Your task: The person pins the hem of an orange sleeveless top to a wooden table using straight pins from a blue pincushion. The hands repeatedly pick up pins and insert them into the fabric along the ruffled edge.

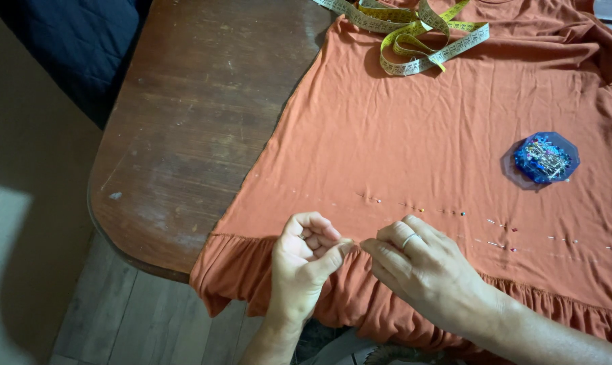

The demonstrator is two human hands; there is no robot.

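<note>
Head view: the left hand and right hand pinch the soft, limp orange jersey garment above its ruffled hem at the worn wooden tabletop's near edge; it looks light, best gripped in folds.

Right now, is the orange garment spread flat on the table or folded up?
Spread flat. The orange garment lies open across the wooden table, its ruffled hem hanging over the near edge where both hands pinch it.
</note>
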